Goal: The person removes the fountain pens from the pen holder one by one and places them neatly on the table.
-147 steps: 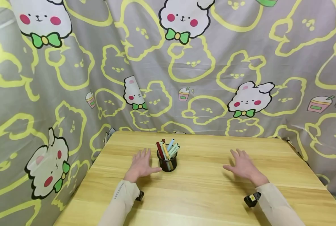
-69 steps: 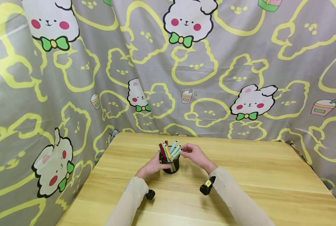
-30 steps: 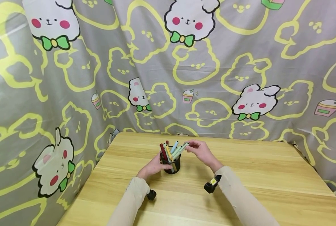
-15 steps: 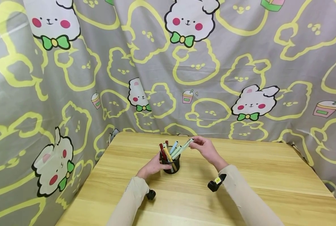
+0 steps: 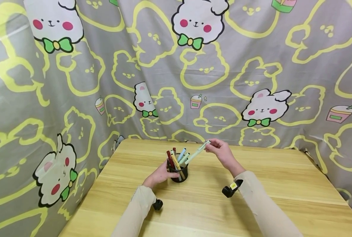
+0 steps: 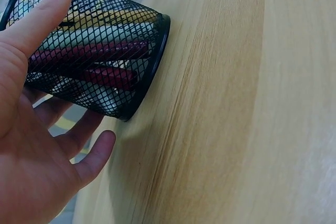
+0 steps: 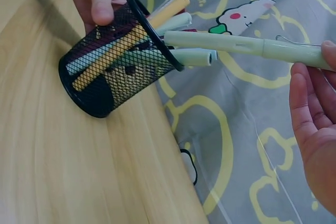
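A black mesh pen holder (image 5: 183, 175) stands on the wooden table, filled with several pens in dark red, yellow, light blue and pale green. My left hand (image 5: 160, 173) grips its left side; in the left wrist view the thumb (image 6: 44, 11) presses the mesh and the fingers curve round the other side. My right hand (image 5: 222, 152) pinches a pale green pen (image 5: 198, 152) by its clip end, tilted, at the upper right of the holder. In the right wrist view the lower end of that pen (image 7: 210, 40) overlaps the holder's rim, beside a yellow pen (image 7: 170, 11).
The wooden table (image 5: 253, 184) extends to both sides and toward me. A grey curtain (image 5: 217, 82) printed with cartoon rabbits hangs behind the table and along its sides. Each wrist wears a small black camera (image 5: 230, 190).
My hands moved in from either side to the pen holder, and the left took hold of it. The right hand has drawn the pale green pen up and right out of the holder.
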A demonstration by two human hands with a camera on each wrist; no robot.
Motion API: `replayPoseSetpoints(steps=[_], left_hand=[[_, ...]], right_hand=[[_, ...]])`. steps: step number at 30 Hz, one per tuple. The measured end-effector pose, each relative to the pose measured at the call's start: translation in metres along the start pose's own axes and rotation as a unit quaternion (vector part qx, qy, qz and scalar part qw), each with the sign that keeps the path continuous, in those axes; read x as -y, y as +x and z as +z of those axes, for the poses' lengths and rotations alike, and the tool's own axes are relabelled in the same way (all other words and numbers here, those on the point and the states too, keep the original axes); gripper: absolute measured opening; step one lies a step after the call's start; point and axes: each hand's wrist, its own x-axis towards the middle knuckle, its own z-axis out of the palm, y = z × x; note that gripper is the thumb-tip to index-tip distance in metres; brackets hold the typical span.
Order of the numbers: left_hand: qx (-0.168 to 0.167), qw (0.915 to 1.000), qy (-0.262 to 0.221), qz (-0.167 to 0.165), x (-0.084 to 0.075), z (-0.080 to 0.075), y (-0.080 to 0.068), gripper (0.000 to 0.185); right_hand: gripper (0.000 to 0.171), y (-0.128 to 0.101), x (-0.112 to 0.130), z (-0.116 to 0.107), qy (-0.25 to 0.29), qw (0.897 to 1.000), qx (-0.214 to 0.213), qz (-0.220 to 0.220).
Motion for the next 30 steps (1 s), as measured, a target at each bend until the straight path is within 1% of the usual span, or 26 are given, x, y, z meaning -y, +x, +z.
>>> replayPoseSetpoints(steps=[2, 3, 7, 9, 11, 12, 15, 19, 21, 25, 30], left_hand=[[0.0, 1.0, -0.001, 0.002, -0.003, 0.0, -0.001, 0.079], [0.001, 1.0, -0.002, 0.001, -0.008, 0.0, -0.004, 0.078], [0.005, 0.9999, -0.009, 0.006, -0.027, 0.0, -0.013, 0.075], [0.01, 0.9998, -0.011, 0.01, -0.032, -0.001, -0.015, 0.074], [0.012, 0.9998, -0.009, 0.014, -0.03, -0.001, -0.014, 0.073], [0.013, 0.9998, -0.008, 0.015, -0.027, -0.001, -0.013, 0.074], [0.008, 0.9998, 0.001, 0.018, -0.015, 0.0, -0.007, 0.075], [0.002, 0.9999, 0.012, 0.01, -0.001, 0.002, -0.001, 0.078], [-0.001, 0.9999, 0.014, 0.006, 0.0, 0.002, -0.001, 0.079], [0.0, 1.0, 0.004, 0.007, 0.0, 0.001, -0.001, 0.078], [0.0, 0.9999, 0.014, 0.005, -0.001, 0.001, -0.001, 0.079]], right_hand=[[0.036, 0.0, 0.001, -0.003, 0.002, 1.0, -0.004, 0.001], [0.034, 0.001, 0.0, -0.005, 0.001, 1.0, -0.006, 0.001], [0.036, 0.003, -0.002, -0.014, -0.001, 1.0, -0.01, 0.001], [0.034, 0.003, -0.003, -0.018, 0.001, 1.0, -0.011, 0.002], [0.034, 0.003, -0.005, -0.023, 0.006, 1.0, -0.012, 0.004], [0.032, 0.002, -0.005, -0.024, 0.007, 1.0, -0.014, 0.005], [0.035, 0.0, -0.007, -0.029, 0.005, 1.0, -0.015, 0.015], [0.041, -0.002, -0.014, -0.035, -0.007, 0.999, -0.016, 0.029], [0.04, -0.003, -0.018, -0.037, -0.013, 0.999, -0.02, 0.035], [0.041, -0.004, -0.028, -0.043, -0.023, 0.999, -0.02, 0.04], [0.039, -0.006, -0.036, -0.048, -0.017, 0.998, -0.025, 0.055]])
